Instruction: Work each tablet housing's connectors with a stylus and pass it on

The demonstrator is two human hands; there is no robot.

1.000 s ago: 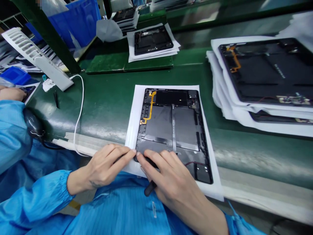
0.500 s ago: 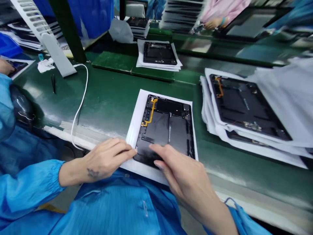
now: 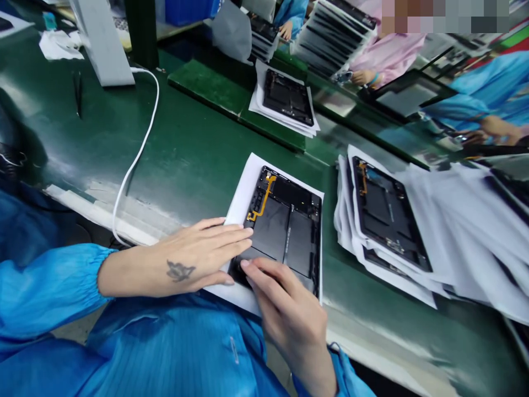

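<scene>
An opened tablet (image 3: pixel 268 231) with dark battery cells and an orange flex cable (image 3: pixel 263 199) lies on a sheet of white paper (image 3: pixel 238 193) at the bench's front edge. My left hand (image 3: pixel 198 251) rests flat over the tablet's left edge and the paper, its fingers stretched out. My right hand (image 3: pixel 285 300) is over the tablet's near end, thumb and fingers pinched together close to the surface by the lower left corner. Whatever lies between those fingertips, if anything, is hidden. Both hands cover part of the near end.
To the right stands a stack of opened tablets (image 3: pixel 390 212) layered with white paper. Another tablet (image 3: pixel 289 96) sits on papers on a raised green board (image 3: pixel 206 94). A white cable (image 3: pixel 142 149) runs from a lamp base (image 3: pixel 105 49); tweezers (image 3: pixel 77 94) lie left. Co-workers sit across.
My left hand has slid right onto the tablet and flattened. My right hand has moved left and its fingers have closed into a pinch. The camera view has tilted.
</scene>
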